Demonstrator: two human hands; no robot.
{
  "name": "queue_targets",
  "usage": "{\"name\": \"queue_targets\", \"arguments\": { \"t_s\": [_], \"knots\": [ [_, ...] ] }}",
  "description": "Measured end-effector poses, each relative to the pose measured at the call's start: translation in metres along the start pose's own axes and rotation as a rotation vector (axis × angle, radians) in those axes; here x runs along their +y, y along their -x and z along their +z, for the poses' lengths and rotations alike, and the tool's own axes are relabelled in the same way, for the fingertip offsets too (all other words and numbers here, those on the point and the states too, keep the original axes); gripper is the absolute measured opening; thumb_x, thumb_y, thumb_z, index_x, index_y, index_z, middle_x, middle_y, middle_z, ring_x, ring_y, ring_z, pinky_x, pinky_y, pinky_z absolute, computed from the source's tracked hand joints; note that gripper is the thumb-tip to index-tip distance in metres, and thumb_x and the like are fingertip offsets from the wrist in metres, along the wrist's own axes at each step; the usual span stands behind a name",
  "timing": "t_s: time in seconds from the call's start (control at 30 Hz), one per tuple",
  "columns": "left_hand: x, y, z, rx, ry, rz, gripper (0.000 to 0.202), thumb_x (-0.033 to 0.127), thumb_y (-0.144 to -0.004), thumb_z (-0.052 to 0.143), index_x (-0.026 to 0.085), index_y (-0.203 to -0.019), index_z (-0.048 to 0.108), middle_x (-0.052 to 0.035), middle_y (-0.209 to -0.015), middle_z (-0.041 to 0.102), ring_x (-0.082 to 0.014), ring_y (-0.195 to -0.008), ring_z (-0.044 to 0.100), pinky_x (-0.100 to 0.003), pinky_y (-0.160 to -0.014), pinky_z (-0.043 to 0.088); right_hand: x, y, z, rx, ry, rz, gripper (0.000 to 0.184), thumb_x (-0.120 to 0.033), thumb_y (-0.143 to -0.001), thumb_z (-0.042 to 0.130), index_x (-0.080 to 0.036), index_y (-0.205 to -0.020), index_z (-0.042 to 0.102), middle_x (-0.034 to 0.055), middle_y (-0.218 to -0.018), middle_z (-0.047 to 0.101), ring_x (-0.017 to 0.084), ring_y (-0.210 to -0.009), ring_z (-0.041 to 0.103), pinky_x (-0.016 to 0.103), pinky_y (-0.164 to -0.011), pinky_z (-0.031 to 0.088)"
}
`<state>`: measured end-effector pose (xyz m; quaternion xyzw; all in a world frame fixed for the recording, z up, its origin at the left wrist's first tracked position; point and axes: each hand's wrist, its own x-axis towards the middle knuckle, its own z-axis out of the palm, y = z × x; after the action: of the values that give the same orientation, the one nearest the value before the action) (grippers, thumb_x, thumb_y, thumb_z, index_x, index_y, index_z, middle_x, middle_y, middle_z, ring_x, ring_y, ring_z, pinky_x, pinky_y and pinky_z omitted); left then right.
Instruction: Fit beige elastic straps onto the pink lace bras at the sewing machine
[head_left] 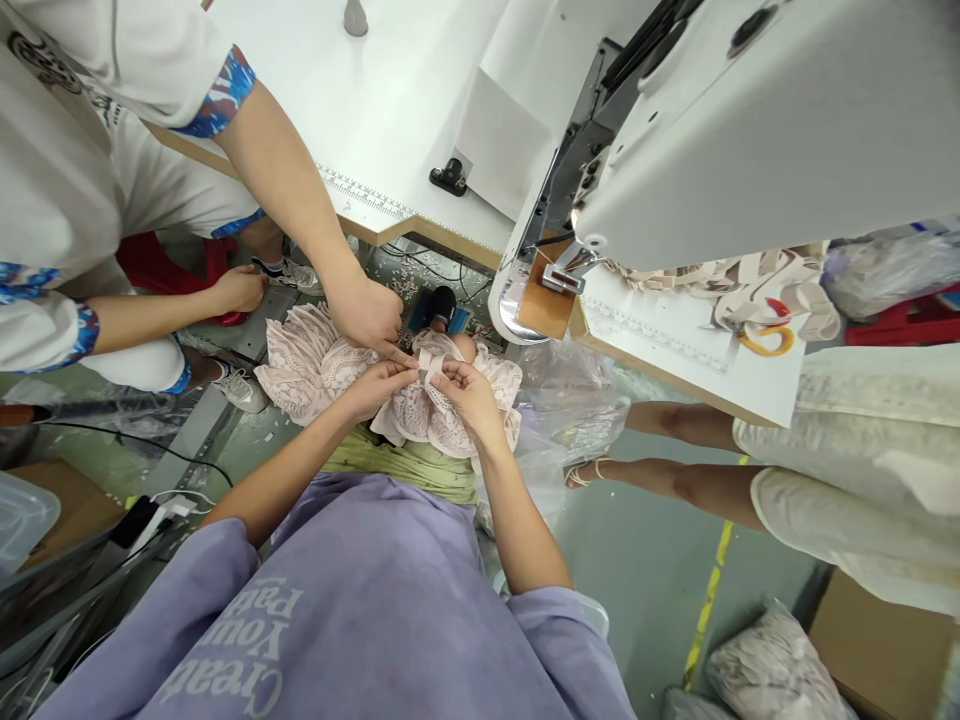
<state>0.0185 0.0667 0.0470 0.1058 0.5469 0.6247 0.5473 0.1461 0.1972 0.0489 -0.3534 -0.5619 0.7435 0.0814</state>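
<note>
A bunch of pale pink lace garments (315, 365) with rounded, cup-like folds lies over my lap. My left hand (375, 388) pinches the edge of a light fabric band (431, 365) on this lace. On the band's other side, my right hand (469, 395) holds it between thumb and fingers. A co-worker's hand (367, 315) reaches in from the left, its index fingertip touching or just above the band beside my left fingers. What exactly lies under that fingertip is too small to tell.
A sewing machine (720, 150) stands on the white table (360, 90) ahead. Beige straps (750, 285) and orange-handled scissors (769, 338) lie right of it. One co-worker stands left, another person right. Plastic bags (577, 400) sit by the table; a foot pedal (459, 320) is below.
</note>
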Motion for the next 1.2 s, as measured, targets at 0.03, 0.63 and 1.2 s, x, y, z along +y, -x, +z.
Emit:
{"name": "queue_targets", "arguments": {
  "t_s": [0.03,0.63,1.2],
  "knots": [
    [0.000,0.000,0.000,-0.001,0.001,-0.002,0.042,0.052,-0.065,0.084,0.014,-0.070,0.065,0.0021,-0.065,0.056,-0.0119,-0.064,0.046,-0.026,-0.064,0.034,0.000,0.000,0.000,0.001,0.000,0.000,0.040,-0.046,-0.065,0.084,-0.021,-0.092,0.069,0.0028,-0.088,0.071,0.018,-0.077,0.063,0.032,-0.077,0.052],
    [0.001,-0.001,0.002,-0.007,0.015,-0.037,0.046,0.055,-0.064,0.085,0.014,-0.065,0.063,0.0017,-0.061,0.055,-0.0114,-0.061,0.044,-0.026,-0.061,0.032,0.000,-0.001,0.000,0.013,-0.033,0.001,0.042,-0.045,-0.063,0.085,-0.021,-0.093,0.067,0.0013,-0.087,0.070,0.017,-0.078,0.062,0.031,-0.078,0.050],
    [0.029,-0.030,0.093,-0.184,0.068,-0.024,0.034,0.041,-0.069,0.084,0.017,-0.090,0.075,-0.0020,-0.074,0.070,-0.0148,-0.067,0.061,-0.025,-0.066,0.046,-0.055,0.057,-0.117,0.461,-0.162,-0.223,0.035,-0.041,-0.063,0.086,-0.023,-0.089,0.070,0.0013,-0.084,0.071,0.016,-0.073,0.063,0.030,-0.074,0.053]
  ]
}}
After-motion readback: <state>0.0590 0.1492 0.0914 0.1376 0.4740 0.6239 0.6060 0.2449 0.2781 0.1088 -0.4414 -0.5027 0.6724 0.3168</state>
